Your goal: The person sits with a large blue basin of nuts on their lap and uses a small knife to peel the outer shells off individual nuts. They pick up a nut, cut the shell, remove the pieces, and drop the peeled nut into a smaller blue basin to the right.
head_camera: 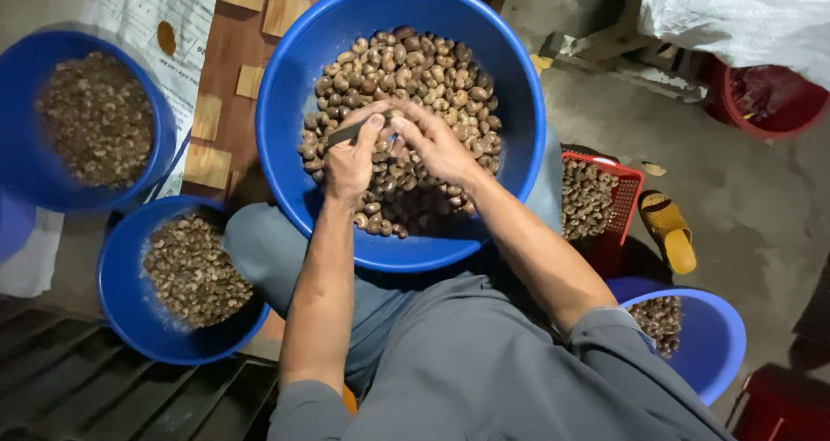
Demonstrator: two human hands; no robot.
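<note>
A large blue basin full of brown unshelled cashew nuts rests on my lap. My left hand is over the nuts, gripping a small dark knife. My right hand is next to it, fingers pinched on one nut that meets the blade tip. Both forearms reach in from the bottom of the view.
Two smaller blue basins of nuts sit at left and lower left. A red basket of nuts and another blue basin are at right. A yellow sandal lies on the concrete floor. A white sack lies at upper right.
</note>
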